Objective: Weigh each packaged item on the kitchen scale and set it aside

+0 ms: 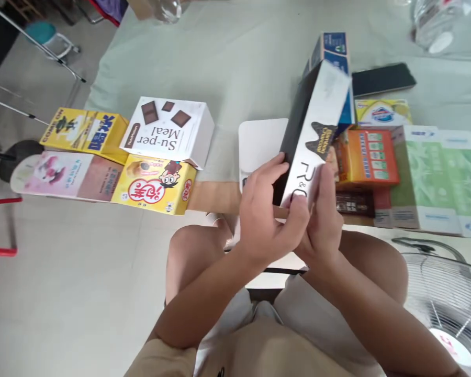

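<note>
Both my hands grip one long black-and-white carton [317, 120] marked "R&C", tilted up above the table's front edge. My left hand [269, 209] wraps its lower left side, thumb on the white face. My right hand [324, 209] closes on its lower right edge. Behind the carton a blue box [335, 47] is partly hidden. A white flat object [259, 139] lies under and left of it. To the right are an orange box [371, 157] and a yellow soap box [382, 112].
At left stand a white "Su-per Meal" box [167, 131], yellow boxes [155, 183] and a pink box [63, 175]. Green-and-white cartons [435, 178] sit far right, a black phone-like slab [384, 78] behind. A fan [447, 309] stands beside my right knee.
</note>
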